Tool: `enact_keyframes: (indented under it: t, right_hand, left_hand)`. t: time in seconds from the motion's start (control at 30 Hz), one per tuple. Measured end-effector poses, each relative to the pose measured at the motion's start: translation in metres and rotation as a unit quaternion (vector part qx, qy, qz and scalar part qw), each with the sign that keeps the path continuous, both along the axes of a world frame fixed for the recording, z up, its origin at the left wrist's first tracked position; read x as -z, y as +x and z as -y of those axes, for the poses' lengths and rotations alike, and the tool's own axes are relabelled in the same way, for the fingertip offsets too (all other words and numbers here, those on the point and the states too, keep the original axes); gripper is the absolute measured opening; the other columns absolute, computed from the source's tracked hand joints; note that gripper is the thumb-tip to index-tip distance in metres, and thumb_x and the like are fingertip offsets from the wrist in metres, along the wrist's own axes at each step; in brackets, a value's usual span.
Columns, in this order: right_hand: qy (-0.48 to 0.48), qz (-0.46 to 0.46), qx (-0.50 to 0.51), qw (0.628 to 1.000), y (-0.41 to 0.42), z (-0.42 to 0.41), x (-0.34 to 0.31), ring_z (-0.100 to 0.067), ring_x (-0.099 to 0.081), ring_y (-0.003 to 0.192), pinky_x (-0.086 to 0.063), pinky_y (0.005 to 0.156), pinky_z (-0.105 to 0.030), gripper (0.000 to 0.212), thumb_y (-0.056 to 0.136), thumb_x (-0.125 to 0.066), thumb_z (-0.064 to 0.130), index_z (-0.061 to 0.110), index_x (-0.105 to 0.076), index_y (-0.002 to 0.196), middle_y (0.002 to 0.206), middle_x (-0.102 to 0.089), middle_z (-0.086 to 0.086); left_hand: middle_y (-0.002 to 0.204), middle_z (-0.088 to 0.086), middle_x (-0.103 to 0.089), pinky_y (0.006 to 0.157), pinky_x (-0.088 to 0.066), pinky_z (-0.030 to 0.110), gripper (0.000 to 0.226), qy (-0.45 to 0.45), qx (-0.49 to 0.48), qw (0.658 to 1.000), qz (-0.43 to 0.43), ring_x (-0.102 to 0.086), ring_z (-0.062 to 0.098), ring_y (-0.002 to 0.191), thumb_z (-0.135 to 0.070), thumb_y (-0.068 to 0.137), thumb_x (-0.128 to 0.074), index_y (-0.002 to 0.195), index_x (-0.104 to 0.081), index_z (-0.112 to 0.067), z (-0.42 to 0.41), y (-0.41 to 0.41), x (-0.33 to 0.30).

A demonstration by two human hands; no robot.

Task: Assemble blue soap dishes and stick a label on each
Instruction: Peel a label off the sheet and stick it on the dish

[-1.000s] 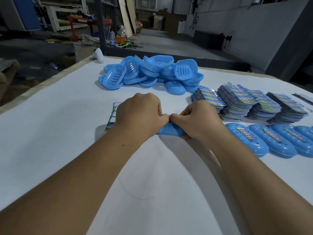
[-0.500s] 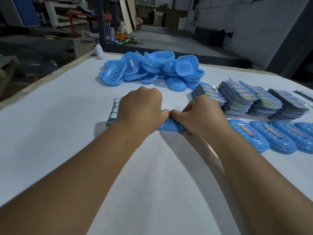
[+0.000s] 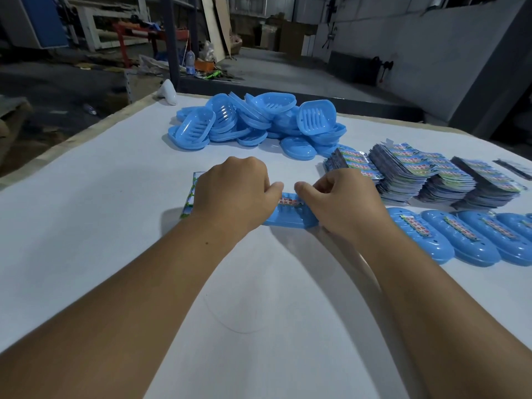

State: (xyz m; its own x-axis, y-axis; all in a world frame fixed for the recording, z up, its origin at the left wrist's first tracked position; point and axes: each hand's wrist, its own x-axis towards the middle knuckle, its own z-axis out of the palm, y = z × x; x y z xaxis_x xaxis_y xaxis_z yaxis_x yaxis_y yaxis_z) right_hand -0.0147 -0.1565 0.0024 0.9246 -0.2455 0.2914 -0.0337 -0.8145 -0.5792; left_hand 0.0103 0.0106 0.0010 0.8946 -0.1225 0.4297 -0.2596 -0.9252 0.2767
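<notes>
At table centre we have both hands on 1 blue soap dish (image 3: 290,220), which lies on the white table (image 3: 86,226). Our left hand (image 3: 233,197) and right hand (image 3: 339,205) have fingers curled round its ends, thumbs pressing down a label strip (image 3: 289,202) across the top.

Risks, as we judge them:
- Uneven thumb pressure could leave the label skewed or creased.
- A sideways push could slide the dish on the smooth table.
- If the 2 halves aren't fully seated, pressing could pop them apart.

A label sheet (image 3: 191,194) lies under our left hand, so it could drag along when we lift. The loose dish pile (image 3: 253,122) sits well apart at the far edge. Label stacks (image 3: 417,171) and finished labelled dishes (image 3: 460,237) are to the right.

Writing: the label shows small coloured blocks with what look like Chinese characters, too small to read. No brand legible.
</notes>
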Motion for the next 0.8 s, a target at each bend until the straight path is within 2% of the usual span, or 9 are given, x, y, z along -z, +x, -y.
enact_keyframes:
  t: [0.03,0.1,0.17,0.2,0.27,0.3,0.47,0.6,0.8]
  right_hand:
    - [-0.01,0.012,-0.01,1.0,-0.001,0.002,-0.001,-0.014,-0.062,0.066,-0.041,0.055,-0.029,0.032,0.084,-0.069,0.047,0.018,-0.068,0.072,0.064,-0.067,0.005]
    - [-0.011,0.003,-0.078,0.997,-0.003,0.005,-0.003,-0.007,-0.062,0.086,-0.046,0.071,-0.026,0.027,0.084,-0.072,0.05,0.027,-0.071,0.098,0.093,-0.069,0.014]
    - [-0.019,-0.046,-0.16,0.986,-0.008,0.003,-0.002,0.0,-0.058,0.101,-0.044,0.085,-0.02,0.053,0.08,-0.075,0.05,0.034,-0.063,0.128,0.121,-0.065,0.019]
    - [-0.036,-0.062,-0.182,0.981,-0.01,0.001,0.0,0.003,-0.057,0.098,-0.042,0.084,-0.017,0.062,0.077,-0.076,0.049,0.037,-0.058,0.135,0.126,-0.063,0.02]
    - [-0.07,-0.063,-0.195,0.976,-0.014,-0.006,0.001,0.0,-0.059,0.093,-0.041,0.081,-0.017,0.067,0.074,-0.077,0.045,0.039,-0.055,0.137,0.126,-0.063,0.019]
    - [-0.08,-0.058,-0.193,0.976,-0.015,-0.008,0.001,-0.004,-0.061,0.098,-0.042,0.082,-0.019,0.067,0.074,-0.077,0.044,0.038,-0.055,0.137,0.124,-0.064,0.017]
    - [-0.1,-0.071,-0.138,0.983,-0.023,-0.008,-0.002,-0.019,-0.056,0.113,-0.049,0.096,-0.037,0.075,0.07,-0.073,0.06,0.036,-0.053,0.137,0.119,-0.061,0.009]
    - [-0.111,-0.089,-0.083,0.986,-0.036,-0.003,-0.001,-0.025,-0.053,0.119,-0.047,0.102,-0.042,0.073,0.071,-0.07,0.064,0.034,-0.054,0.136,0.127,-0.057,0.003]
    - [-0.165,-0.101,0.047,0.98,-0.067,0.017,0.003,-0.032,-0.05,0.118,-0.039,0.094,-0.041,0.059,0.077,-0.06,0.064,0.031,-0.057,0.126,0.126,-0.055,-0.002]
  left_hand:
    - [0.083,0.001,-0.069,0.062,-0.04,0.031,0.033,-0.026,-0.003,1.0,-0.006,-0.058,0.024,0.075,-0.056,0.094,-0.055,0.091,-0.072,-0.027,-0.002,0.001,0.0]
    - [0.088,0.002,-0.071,0.064,-0.04,0.032,0.032,-0.07,-0.012,0.997,-0.009,-0.059,0.024,0.077,-0.055,0.096,-0.052,0.094,-0.07,-0.028,-0.008,0.003,-0.002]
    - [0.089,0.002,-0.072,0.063,-0.039,0.031,0.032,-0.091,-0.019,0.996,0.006,-0.059,0.024,0.077,-0.053,0.098,-0.05,0.097,-0.068,-0.028,-0.013,0.004,-0.001]
    - [0.089,0.001,-0.072,0.063,-0.039,0.031,0.031,-0.096,-0.021,0.995,0.014,-0.059,0.024,0.076,-0.053,0.098,-0.049,0.097,-0.067,-0.027,-0.015,0.004,0.0]
    - [0.088,0.0,-0.072,0.064,-0.043,0.032,0.03,-0.099,-0.02,0.994,0.026,-0.061,0.024,0.077,-0.053,0.098,-0.049,0.095,-0.066,-0.028,-0.016,0.004,0.002]
    - [0.087,0.0,-0.071,0.064,-0.044,0.032,0.029,-0.1,-0.018,0.994,0.029,-0.061,0.024,0.076,-0.053,0.098,-0.05,0.094,-0.065,-0.028,-0.016,0.004,0.003]
    - [0.086,-0.002,-0.072,0.062,-0.04,0.03,0.023,-0.108,-0.004,0.993,0.038,-0.058,0.02,0.072,-0.052,0.095,-0.057,0.089,-0.063,-0.031,-0.015,0.001,0.003]
    - [0.081,-0.002,-0.07,0.064,-0.042,0.031,0.021,-0.118,0.002,0.993,0.015,-0.059,0.022,0.072,-0.051,0.095,-0.059,0.089,-0.064,-0.031,-0.017,-0.002,0.002]
    - [0.07,-0.002,-0.065,0.063,-0.04,0.031,0.019,-0.127,0.019,0.992,0.006,-0.057,0.023,0.067,-0.048,0.094,-0.061,0.088,-0.064,-0.03,-0.017,-0.007,0.001]
